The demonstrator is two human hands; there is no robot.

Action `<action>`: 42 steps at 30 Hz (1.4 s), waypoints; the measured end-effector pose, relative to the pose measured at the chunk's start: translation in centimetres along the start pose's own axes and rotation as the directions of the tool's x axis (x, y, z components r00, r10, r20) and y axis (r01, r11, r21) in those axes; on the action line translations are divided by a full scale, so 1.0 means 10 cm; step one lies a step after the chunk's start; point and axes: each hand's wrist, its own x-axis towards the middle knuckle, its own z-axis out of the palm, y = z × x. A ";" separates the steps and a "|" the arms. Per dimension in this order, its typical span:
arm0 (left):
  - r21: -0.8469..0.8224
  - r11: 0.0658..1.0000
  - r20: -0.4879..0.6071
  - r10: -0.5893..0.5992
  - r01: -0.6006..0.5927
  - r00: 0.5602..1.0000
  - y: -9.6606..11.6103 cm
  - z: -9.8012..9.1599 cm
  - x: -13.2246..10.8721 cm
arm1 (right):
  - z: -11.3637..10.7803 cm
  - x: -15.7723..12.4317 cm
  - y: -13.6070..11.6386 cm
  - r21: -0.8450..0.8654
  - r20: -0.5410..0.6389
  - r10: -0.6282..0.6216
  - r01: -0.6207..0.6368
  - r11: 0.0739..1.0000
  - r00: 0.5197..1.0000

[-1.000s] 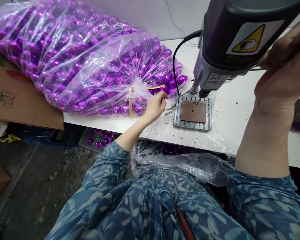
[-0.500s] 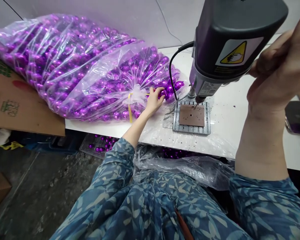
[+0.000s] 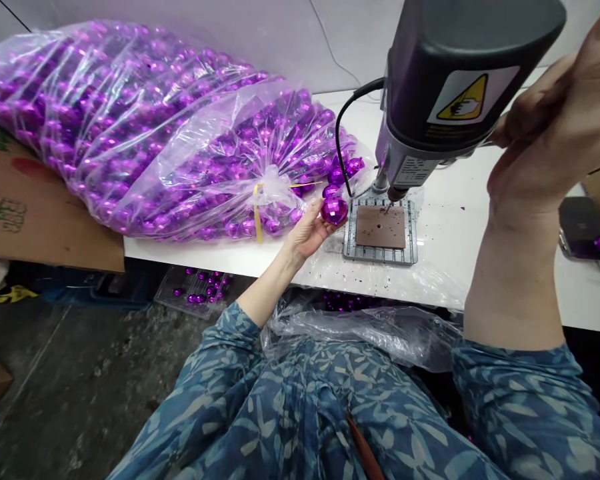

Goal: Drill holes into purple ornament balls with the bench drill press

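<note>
Our left hand [image 3: 307,235] pinches the purple ball [image 3: 335,209]; we should grip low, clear of the drill bit [image 3: 389,207]. Whether our right hand [image 3: 567,127] is closed, we cannot tell.

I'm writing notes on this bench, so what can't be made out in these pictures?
All in the head view:
What the bare right hand grips, if anything: the hand itself hides it.
Far side of the shiny purple faceted ball in the bare left hand: its own front hides it.
Wording on the white printed label of the black-and-grey drill press: too small.
Left end of the brown cardboard box: cut off by the left edge.
</note>
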 end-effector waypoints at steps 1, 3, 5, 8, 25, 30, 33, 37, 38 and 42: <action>-0.011 1.000 0.000 -0.019 0.019 1.000 -0.02 0.03 0.01 | 0.00 0.00 0.01 0.036 0.014 -0.041 0.041 0.999 0.999; -0.035 0.998 -0.002 -0.053 0.053 0.999 -0.07 0.09 0.02 | 0.00 0.01 0.02 0.079 0.040 -0.090 0.087 0.993 0.995; -0.057 0.996 -0.003 -0.070 0.070 0.998 -0.11 0.13 0.04 | 0.00 0.01 0.03 0.058 0.052 -0.092 0.089 0.994 0.994; -0.024 0.999 -0.015 -0.028 0.028 1.000 -0.20 0.21 0.11 | 0.00 0.00 0.02 0.025 0.057 -0.089 0.088 0.996 0.994; 0.332 0.895 0.107 0.277 -0.297 0.955 -0.75 0.49 0.52 | -0.03 -0.04 0.03 0.071 0.077 -0.102 0.097 0.993 0.992; 0.367 0.879 0.129 0.277 -0.305 0.952 -0.73 0.56 0.49 | -0.05 -0.03 0.06 0.094 0.080 -0.125 0.118 0.989 0.989; 0.361 0.884 0.161 0.254 -0.296 0.954 -0.72 0.58 0.48 | -0.05 -0.03 0.06 0.059 0.092 -0.132 0.127 0.990 0.987; 0.371 0.880 0.214 0.230 -0.297 0.949 -0.71 0.58 0.47 | -0.05 -0.03 0.05 -0.017 0.092 -0.134 0.136 0.990 0.987; 0.389 0.867 0.229 0.236 -0.311 0.944 -0.70 0.57 0.47 | -0.05 -0.03 0.05 -0.026 0.089 -0.133 0.135 0.990 0.987; 0.514 0.766 0.280 0.275 -0.386 0.920 -0.69 0.52 0.43 | -0.06 -0.04 0.05 -0.033 0.085 -0.134 0.137 0.990 0.987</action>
